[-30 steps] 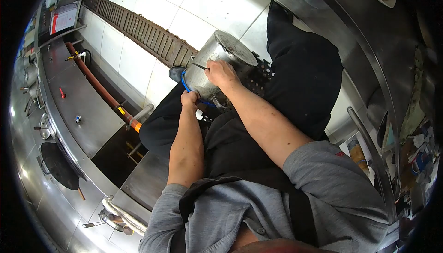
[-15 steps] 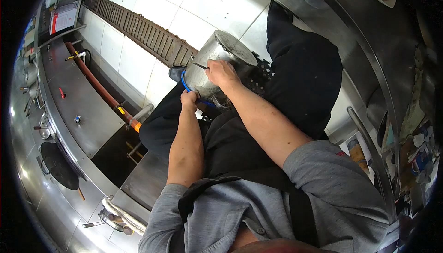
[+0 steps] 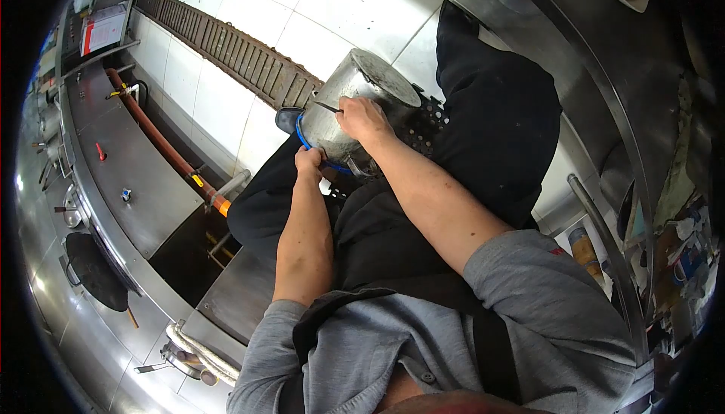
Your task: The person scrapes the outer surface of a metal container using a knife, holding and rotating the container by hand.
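Observation:
A worn metal pot (image 3: 332, 123) is tilted between my knees, its scuffed base turned up and away to the right. A blue band (image 3: 302, 133) runs along its near rim. My left hand (image 3: 308, 160) is closed on that banded rim. Against the pot's side rests my right hand (image 3: 362, 120), wrapped round a thin, dark, pointed blade (image 3: 326, 107) like a small knife's. The blade points left, close to the pot wall; its handle is hidden in my fist. Under the pot shows a dark perforated mat (image 3: 432, 116).
A grated floor drain (image 3: 234, 55) crosses the white tiles. To the left runs a steel cooking range (image 3: 143, 195) with an orange-brown pipe (image 3: 162, 142) and a dark wok (image 3: 97, 272). At right stands a steel counter (image 3: 596, 74) with a curved-looking edge.

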`<state>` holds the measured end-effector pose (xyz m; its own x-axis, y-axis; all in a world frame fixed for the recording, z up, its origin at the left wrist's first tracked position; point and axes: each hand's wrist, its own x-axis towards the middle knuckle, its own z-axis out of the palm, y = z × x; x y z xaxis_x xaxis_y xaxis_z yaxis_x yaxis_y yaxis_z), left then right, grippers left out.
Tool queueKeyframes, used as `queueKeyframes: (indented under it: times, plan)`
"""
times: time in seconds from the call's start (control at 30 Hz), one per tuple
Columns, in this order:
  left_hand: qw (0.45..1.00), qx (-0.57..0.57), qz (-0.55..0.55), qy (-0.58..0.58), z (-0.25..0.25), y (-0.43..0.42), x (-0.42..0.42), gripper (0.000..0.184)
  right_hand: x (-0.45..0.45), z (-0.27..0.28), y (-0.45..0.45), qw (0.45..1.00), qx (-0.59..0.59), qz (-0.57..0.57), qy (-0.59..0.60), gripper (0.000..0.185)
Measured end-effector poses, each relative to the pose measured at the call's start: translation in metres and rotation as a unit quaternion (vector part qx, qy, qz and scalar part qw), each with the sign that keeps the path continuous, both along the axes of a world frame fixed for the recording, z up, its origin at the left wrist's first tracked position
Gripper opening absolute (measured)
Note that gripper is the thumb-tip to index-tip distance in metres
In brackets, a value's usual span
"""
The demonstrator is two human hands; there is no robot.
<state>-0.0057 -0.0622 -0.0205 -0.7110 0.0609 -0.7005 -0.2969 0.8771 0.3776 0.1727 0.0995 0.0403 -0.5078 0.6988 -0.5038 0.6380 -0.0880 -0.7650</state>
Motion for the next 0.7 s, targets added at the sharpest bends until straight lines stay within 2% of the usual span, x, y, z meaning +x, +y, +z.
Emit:
queueKeyframes:
  times: [0.17, 0.23, 0.27, 0.33, 0.4, 0.47, 0.63, 0.7]
  plan:
    - [1.000, -0.021, -0.008, 0.009, -0.003, 0.000, 0.000, 0.031, 0.001, 0.001, 0.000, 1.000, 0.005, 0.003, -0.001, 0.022]
    - [0.973, -0.139, -0.154, 0.101, -0.009, 0.000, -0.004, 0.032, 0.002, 0.003, 0.002, 1.000, 0.000, 0.006, -0.009, 0.023]
    - [0.973, -0.139, -0.151, 0.104, -0.013, -0.002, -0.009, 0.032, 0.002, 0.004, 0.003, 1.000, 0.001, 0.009, -0.006, 0.023]
    - [0.987, -0.049, -0.139, 0.067, -0.023, -0.006, -0.016, 0.022, 0.004, 0.007, 0.004, 1.000, -0.011, 0.017, -0.011, 0.023]
    - [0.989, -0.039, -0.135, 0.045, -0.006, 0.013, 0.002, 0.019, 0.004, 0.003, 0.003, 1.000, -0.004, 0.020, -0.012, 0.022]
    - [0.999, -0.019, -0.044, -0.015, 0.026, 0.040, 0.030, 0.018, 0.003, -0.003, -0.001, 1.000, -0.006, 0.015, -0.024, 0.022]
    - [0.998, 0.011, -0.057, -0.001, 0.044, 0.051, 0.043, 0.020, 0.011, 0.009, 0.003, 0.998, -0.017, 0.031, -0.056, 0.024]
    - [0.995, -0.011, -0.102, -0.014, 0.054, 0.053, 0.044, 0.021, 0.014, 0.014, 0.006, 0.996, -0.019, 0.037, -0.077, 0.025]
